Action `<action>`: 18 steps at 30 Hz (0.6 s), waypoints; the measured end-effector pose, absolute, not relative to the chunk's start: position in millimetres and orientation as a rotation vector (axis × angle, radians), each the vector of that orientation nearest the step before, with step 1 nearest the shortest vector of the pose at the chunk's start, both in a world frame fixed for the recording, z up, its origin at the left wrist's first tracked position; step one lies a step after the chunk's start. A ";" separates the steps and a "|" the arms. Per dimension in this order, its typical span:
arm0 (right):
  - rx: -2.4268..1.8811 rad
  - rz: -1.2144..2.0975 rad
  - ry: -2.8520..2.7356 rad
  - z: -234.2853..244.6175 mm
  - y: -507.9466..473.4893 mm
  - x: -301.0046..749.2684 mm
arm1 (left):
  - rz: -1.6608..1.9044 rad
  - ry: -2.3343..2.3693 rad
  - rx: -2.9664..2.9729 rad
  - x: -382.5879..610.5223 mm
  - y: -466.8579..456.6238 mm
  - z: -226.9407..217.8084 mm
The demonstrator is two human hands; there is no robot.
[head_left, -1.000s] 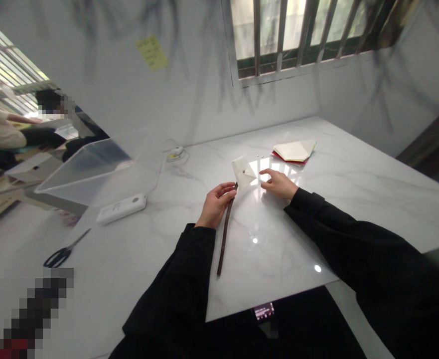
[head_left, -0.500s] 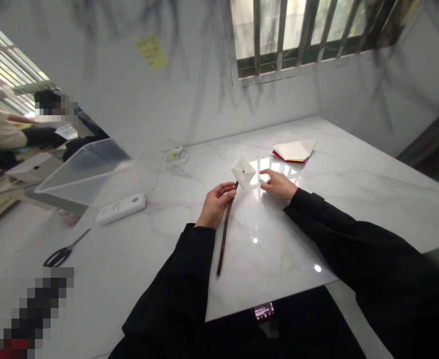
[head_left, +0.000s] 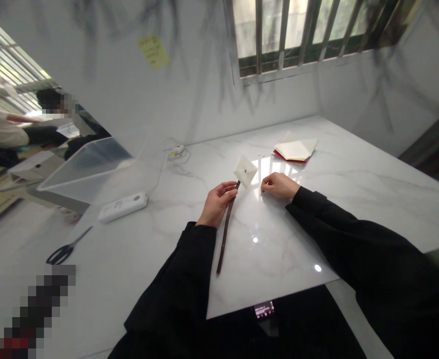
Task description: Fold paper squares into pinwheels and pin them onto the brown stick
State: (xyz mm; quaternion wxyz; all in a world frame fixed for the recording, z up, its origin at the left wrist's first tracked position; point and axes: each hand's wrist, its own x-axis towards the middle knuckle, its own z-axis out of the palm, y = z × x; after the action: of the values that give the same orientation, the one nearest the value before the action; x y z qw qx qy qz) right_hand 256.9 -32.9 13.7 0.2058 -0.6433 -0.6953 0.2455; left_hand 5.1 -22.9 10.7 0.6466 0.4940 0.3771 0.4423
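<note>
A white paper pinwheel (head_left: 240,174) with a small dark pin at its centre is fixed to the top of a thin brown stick (head_left: 225,232). My left hand (head_left: 218,202) pinches that stick just below the paper, and the stick's lower end slants down toward me. To the right of the pinwheel, apart from it, my right hand (head_left: 280,185) is closed with its fingers curled in. Nothing shows between those fingers.
Behind my right hand lies a stack of coloured paper (head_left: 296,150), with tiny bits (head_left: 261,155) beside it. On the left are a white power strip (head_left: 122,207), scissors (head_left: 65,250) and a clear plastic bin (head_left: 88,169). People sit farther left.
My right hand's index finger and thumb, stretched out and apart before, have curled into a closed hand. My left hand keeps its grip on the pinwheel's stick. The view has shifted slightly.
</note>
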 end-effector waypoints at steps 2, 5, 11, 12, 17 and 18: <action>-1.804 0.651 -1.849 11.0 -33.4 255.8 | 1.004 0.855 1.118 5.2 -22.8 10.3; -1.776 0.589 -1.743 9.7 -34.2 255.6 | 1.000 0.853 1.111 5.0 -22.5 9.4; -1.700 0.725 -1.920 12.5 -32.3 257.7 | 1.013 0.847 1.123 4.5 -21.8 7.9; -1.697 0.755 -1.953 12.3 -31.9 257.7 | 1.013 0.847 1.128 4.7 -21.6 7.7; -1.694 0.691 -1.944 10.5 -31.6 257.0 | 1.037 0.823 1.092 5.6 -20.0 7.1; -1.692 0.680 -1.950 10.4 -31.8 256.9 | 1.044 0.815 1.075 5.5 -19.9 7.7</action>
State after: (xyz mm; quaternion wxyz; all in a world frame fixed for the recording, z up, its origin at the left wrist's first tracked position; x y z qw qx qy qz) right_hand 256.9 -31.8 10.4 0.2338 -0.6162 -0.7101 0.2478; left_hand 5.5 -19.9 7.7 0.6578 0.4749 0.3599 0.4608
